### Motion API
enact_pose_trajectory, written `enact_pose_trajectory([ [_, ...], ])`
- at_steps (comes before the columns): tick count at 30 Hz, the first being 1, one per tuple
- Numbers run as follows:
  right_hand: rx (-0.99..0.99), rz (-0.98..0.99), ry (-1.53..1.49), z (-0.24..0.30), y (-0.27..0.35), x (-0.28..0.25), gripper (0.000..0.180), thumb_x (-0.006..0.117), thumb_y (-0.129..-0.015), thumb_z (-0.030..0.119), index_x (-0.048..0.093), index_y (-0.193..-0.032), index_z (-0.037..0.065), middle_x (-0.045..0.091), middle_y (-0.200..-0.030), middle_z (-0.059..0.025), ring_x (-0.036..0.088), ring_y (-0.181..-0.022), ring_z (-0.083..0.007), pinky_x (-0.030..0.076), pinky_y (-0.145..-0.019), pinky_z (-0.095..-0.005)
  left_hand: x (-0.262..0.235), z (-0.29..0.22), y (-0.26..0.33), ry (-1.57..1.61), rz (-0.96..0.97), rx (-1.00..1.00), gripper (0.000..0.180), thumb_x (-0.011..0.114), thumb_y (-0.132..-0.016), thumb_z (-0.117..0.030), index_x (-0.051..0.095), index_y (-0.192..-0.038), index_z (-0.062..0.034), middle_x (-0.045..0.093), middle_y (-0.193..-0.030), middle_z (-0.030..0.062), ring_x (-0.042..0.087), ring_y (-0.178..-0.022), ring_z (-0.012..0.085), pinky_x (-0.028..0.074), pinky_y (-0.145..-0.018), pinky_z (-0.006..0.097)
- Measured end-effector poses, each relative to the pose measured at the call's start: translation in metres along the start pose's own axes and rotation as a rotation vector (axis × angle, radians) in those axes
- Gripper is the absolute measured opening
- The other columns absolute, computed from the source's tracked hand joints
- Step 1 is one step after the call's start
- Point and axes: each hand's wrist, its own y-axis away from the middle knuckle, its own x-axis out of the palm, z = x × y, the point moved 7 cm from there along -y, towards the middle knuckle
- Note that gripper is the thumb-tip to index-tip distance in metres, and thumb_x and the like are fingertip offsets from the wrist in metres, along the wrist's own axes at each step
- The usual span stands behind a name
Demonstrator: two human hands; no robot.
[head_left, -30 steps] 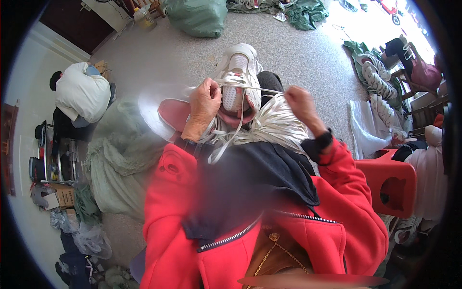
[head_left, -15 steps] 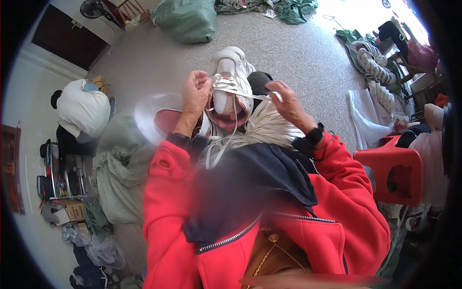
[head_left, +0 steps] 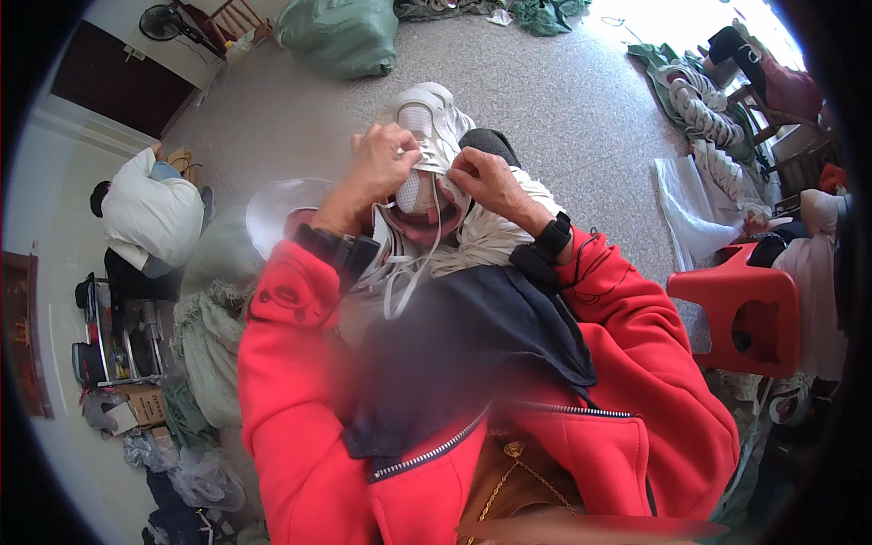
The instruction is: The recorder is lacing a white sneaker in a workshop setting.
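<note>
A white sneaker (head_left: 421,116) with a pinkish lining sits upright in front of my lap, its toe pointing away. My left hand (head_left: 374,168) is closed at the left row of eyelets, pinching the white shoelace. On the opposite side of the opening, my right hand (head_left: 495,184) has its fingers pressed together on the lace. A loose lace end (head_left: 400,292) hangs down over the heel toward me. Beside the shoe, under my right wrist, lies a thick bundle of white laces (head_left: 495,238). Dark cloth (head_left: 481,318) covers my lap.
A white round-rimmed container (head_left: 272,211) and pale green sacks (head_left: 211,341) stand at my left. A person in white (head_left: 154,213) bends over farther left. At right are a red plastic stool (head_left: 740,289), strings of white shoes (head_left: 704,113) and other seated people. A green sack (head_left: 341,36) lies ahead.
My right hand has moved left and inward to the shoe, from holding a lace stretched out to the right. My left hand has shifted slightly right, over the eyelets.
</note>
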Motion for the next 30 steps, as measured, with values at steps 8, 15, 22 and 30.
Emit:
enact_pose_trajectory([
  [8, -0.057, 0.158, 0.037, -0.004, -0.006, -0.015, 0.03, 0.062, -0.088, 0.022, 0.055, -0.072, -0.002, 0.05, -0.06, -0.0149, 0.048, -0.056, -0.0261, 0.04, -0.056, -0.0406, 0.032, 0.069, 0.037, 1.556, 0.112, -0.509, 0.011, 0.065, -0.092, -0.016, 0.066, -0.097, -0.0064, 0.063, -0.094, -0.0011, 0.055, -0.087, 0.0075, 0.043, -0.082, 0.025],
  [15, 0.014, 0.218, 0.037, -0.002, 0.022, -0.044, 0.029, 0.058, -0.09, 0.019, 0.051, -0.07, 0.0, 0.046, -0.057, -0.004, 0.043, -0.056, -0.012, 0.037, -0.052, -0.0337, 0.045, 0.047, 0.039, 0.765, 0.097, -0.459, 0.018, 0.072, -0.078, -0.01, 0.058, -0.08, -0.0006, 0.059, -0.083, 0.0018, 0.058, -0.072, 0.0086, 0.05, -0.057, 0.03],
  [22, 0.178, 0.159, 0.068, -0.043, 0.064, -0.119, 0.028, 0.059, -0.092, 0.019, 0.055, -0.072, 0.001, 0.05, -0.06, 0.0017, 0.044, -0.057, -0.0084, 0.036, -0.05, -0.0293, 0.041, 0.044, 0.036, 0.872, 0.159, -0.472, 0.012, 0.068, -0.078, -0.006, 0.058, -0.083, -0.0019, 0.058, -0.077, 0.0009, 0.06, -0.07, 0.0101, 0.051, -0.06, 0.028],
  [30, -0.249, -0.002, 0.274, -0.01, 0.021, -0.069, 0.017, 0.064, -0.087, 0.018, 0.063, -0.097, 0.004, 0.063, -0.099, -0.0158, 0.061, -0.095, -0.0339, 0.048, -0.081, -0.042, 0.013, 0.002, 0.056, 0.387, -0.297, -0.272, 0.019, 0.068, -0.077, -0.006, 0.058, -0.093, -0.0019, 0.056, -0.091, 0.0156, 0.056, -0.094, 0.0328, 0.045, -0.085, 0.041],
])
